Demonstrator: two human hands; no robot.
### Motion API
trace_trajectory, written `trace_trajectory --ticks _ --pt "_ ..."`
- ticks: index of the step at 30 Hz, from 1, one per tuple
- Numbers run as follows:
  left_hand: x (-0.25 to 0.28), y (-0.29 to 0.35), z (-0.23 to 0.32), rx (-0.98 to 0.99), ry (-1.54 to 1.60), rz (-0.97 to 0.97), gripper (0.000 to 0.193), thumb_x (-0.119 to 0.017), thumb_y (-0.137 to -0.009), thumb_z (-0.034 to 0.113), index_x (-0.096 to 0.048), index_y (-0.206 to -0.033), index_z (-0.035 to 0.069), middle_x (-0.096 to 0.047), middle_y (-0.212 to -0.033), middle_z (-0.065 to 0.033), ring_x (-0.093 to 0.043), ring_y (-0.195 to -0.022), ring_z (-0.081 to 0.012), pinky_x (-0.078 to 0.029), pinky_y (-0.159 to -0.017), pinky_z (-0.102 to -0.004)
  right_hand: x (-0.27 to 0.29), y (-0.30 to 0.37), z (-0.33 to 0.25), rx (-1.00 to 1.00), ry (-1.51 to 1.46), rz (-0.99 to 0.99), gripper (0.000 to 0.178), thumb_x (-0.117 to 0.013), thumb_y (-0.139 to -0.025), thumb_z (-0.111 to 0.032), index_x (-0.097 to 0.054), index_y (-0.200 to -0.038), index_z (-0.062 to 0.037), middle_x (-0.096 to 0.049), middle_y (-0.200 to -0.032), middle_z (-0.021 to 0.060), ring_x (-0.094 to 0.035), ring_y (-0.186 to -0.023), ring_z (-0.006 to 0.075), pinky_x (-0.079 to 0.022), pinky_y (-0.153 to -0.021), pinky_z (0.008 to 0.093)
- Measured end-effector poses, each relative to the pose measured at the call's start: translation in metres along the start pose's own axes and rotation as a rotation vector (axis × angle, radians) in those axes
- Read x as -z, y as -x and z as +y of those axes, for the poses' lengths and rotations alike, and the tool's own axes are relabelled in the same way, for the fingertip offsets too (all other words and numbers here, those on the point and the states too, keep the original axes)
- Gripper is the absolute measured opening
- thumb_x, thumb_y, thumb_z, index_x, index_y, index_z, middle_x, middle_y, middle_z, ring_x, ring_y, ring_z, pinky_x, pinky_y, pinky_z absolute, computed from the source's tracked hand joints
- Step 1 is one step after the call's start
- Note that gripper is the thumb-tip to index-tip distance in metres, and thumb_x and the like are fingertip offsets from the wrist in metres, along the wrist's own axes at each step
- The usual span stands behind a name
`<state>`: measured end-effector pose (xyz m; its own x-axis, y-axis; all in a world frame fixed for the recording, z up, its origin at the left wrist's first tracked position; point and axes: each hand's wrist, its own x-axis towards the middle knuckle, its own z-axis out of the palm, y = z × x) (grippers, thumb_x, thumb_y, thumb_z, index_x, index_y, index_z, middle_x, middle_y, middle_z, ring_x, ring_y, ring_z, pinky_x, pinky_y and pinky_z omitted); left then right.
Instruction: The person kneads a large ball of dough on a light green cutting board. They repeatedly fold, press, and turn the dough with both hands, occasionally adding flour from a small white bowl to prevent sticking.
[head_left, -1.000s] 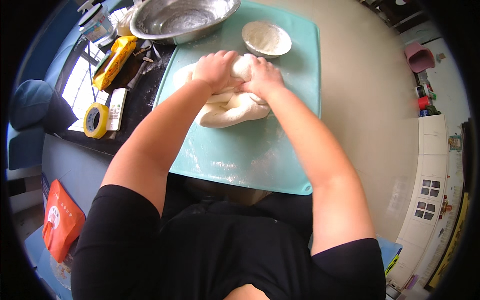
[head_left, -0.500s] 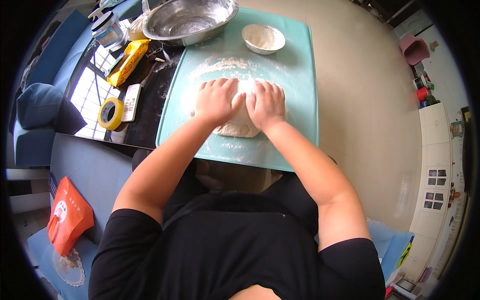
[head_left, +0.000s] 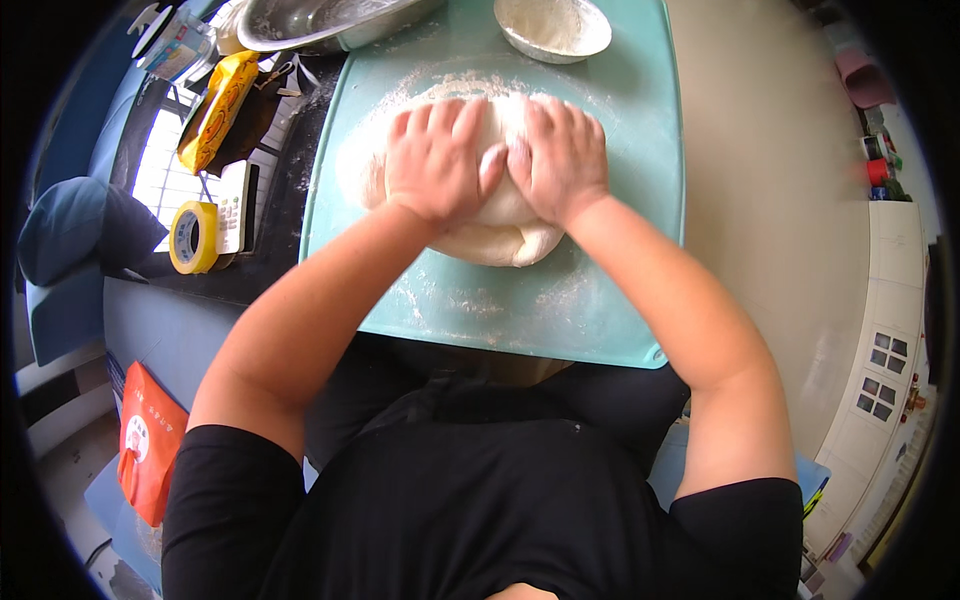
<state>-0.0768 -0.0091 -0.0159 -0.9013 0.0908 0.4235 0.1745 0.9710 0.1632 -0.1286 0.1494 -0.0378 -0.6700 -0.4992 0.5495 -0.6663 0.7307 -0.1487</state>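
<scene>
A large lump of white dough lies on a floured turquoise board in front of me. My left hand presses on its left part, fingers extended forward and slightly apart. On the right part rests my right hand, palm down, its fingers also stretched out. The thumbs point toward each other over the middle of the dough. Both hands hide much of its top, while a folded near edge shows below them. Loose flour is scattered beyond and in front of the dough.
A small metal bowl of flour stands at the board's far end, with a steel basin to its left. On the black table are yellow tape, a white remote, a yellow packet and a lidded tub.
The view has shifted, so board and bowls sit higher. The dough now bulges more toward me beneath the hands, which have stayed on it and turned slightly.
</scene>
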Motion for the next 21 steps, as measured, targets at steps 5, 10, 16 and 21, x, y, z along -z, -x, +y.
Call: trace_trajectory --ticks 5,10,16,21 --pt "-0.030 -0.045 -0.016 0.026 -0.018 -0.025 0.034 -0.052 -0.084 0.042 -0.058 -0.102 0.014 -0.062 -0.097 -0.0093 -0.059 -0.094 -0.0296 -0.042 -0.083 -0.0443 -0.021 -0.033 0.028 -0.123 -0.058 -0.098 0.028 -0.049 -0.085 -0.030 -0.057 -0.105 -0.0126 -0.062 -0.094 0.0084 -0.059 -0.088 0.0291 -0.045 -0.079 0.0431" --pt "-0.043 -0.067 -0.026 0.068 -0.021 0.030 0.028 -0.049 -0.086 0.040 -0.060 -0.093 0.016 -0.064 -0.091 -0.0061 -0.061 -0.090 -0.0267 -0.043 -0.080 -0.0435 -0.039 -0.053 0.037 -0.133 -0.071 0.056 0.017 -0.049 -0.084 -0.027 -0.058 -0.087 -0.0121 -0.064 -0.077 0.0101 -0.062 -0.071 0.0322 -0.049 -0.066 0.0458" --pt "-0.045 -0.067 -0.025 0.125 -0.055 -0.174 0.040 -0.041 -0.093 0.044 -0.057 -0.111 0.013 -0.064 -0.104 -0.0128 -0.059 -0.099 -0.0317 -0.043 -0.087 -0.0445 -0.029 -0.052 0.036 -0.296 0.026 -0.234 0.036 -0.045 -0.088 -0.041 -0.063 -0.095 -0.0116 -0.068 -0.094 0.0119 -0.065 -0.091 0.0282 -0.048 -0.082 0.0427" --pt "0.044 -0.053 -0.004 0.191 0.142 -0.372 0.041 -0.047 -0.091 0.045 -0.061 -0.102 0.008 -0.065 -0.098 -0.0155 -0.059 -0.094 -0.0348 -0.044 -0.086 -0.0415 0.061 -0.043 0.003 -0.379 -0.234 -0.378 0.037 -0.046 -0.087 -0.039 -0.060 -0.102 -0.0089 -0.062 -0.109 0.0139 -0.057 -0.106 0.0273 -0.042 -0.091 0.0419"
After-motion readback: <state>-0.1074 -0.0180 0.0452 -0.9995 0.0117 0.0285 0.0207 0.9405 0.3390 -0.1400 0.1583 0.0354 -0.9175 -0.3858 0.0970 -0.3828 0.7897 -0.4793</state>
